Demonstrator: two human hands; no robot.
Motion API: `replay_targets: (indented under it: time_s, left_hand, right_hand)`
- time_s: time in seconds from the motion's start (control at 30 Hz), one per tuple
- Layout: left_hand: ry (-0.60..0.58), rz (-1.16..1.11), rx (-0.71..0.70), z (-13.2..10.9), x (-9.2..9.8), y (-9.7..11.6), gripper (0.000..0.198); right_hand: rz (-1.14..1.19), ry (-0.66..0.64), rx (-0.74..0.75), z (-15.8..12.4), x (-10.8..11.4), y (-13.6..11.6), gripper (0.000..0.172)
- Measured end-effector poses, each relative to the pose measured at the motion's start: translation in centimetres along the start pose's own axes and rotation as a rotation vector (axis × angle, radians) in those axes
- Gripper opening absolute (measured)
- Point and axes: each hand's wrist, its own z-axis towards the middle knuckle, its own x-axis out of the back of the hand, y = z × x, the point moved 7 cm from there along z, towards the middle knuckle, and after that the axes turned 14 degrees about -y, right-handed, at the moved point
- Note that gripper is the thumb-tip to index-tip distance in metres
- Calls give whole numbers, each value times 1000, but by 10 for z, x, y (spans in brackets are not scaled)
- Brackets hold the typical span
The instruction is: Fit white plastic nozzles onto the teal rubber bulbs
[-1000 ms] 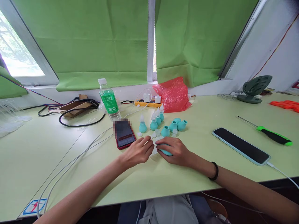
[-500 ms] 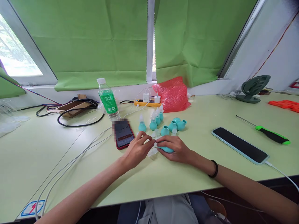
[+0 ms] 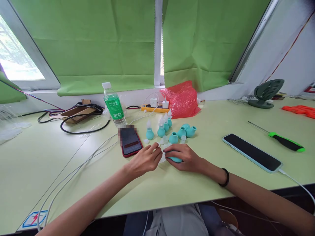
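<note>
My right hand point(image 3: 183, 157) is wrapped round a teal bulb point(image 3: 176, 159) lying sideways near the table's front. Close to its left, my left hand point(image 3: 147, 158) has its fingers pinched together; what they hold, if anything, is too small to tell. Small clear plastic parts point(image 3: 165, 139) lie just beyond the fingertips. Behind them stand several teal bulbs with clear tips, one of them at the left point(image 3: 149, 133). Open-necked teal bulbs point(image 3: 173, 137) sit to the right of these.
A red-cased phone point(image 3: 131, 144) and a bottle point(image 3: 114, 106) are left of the bulbs. Red bubble wrap point(image 3: 183, 100) and an orange power strip point(image 3: 155, 108) lie behind. Rightward are another phone point(image 3: 253, 153), a screwdriver point(image 3: 286, 141) and a fan point(image 3: 265, 94).
My left hand has dropped slightly, its fingers now lower and closer together. A small white cap beside the left bulb has come into view. My right hand has stayed on its bulb.
</note>
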Motion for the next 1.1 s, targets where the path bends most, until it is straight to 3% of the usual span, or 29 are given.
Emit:
replay_targets:
  time_s: [0.17, 0.33, 0.53, 0.67, 0.77, 0.9, 1.1]
  left_hand:
    - [-46, -34, -3, 0, -9, -1, 19]
    - [98, -196, 69, -3, -11, -9, 18]
    - [294, -474, 214, -7, -9, -21, 10]
    - [278, -583, 265, -8, -14, -29, 12]
    - [195, -502, 201, -6, -13, -26, 13]
    - [76, -180, 62, -3, -7, -9, 17]
    - [136, 145, -52, -5, -1, 14, 16]
  right_hand:
    - [-20, -8, 13, 0, 0, -3, 8]
    - [-7, 0, 1, 1, 1, -4, 7]
    - [35, 103, -36, 0, 12, 4, 9]
    - [43, 29, -21, 0, 6, 4, 7]
    - [29, -32, -24, 0, 1, 2, 7]
    - [7, -30, -26, 1, 0, 1, 7]
    - [35, 1, -34, 1, 0, 1, 8]
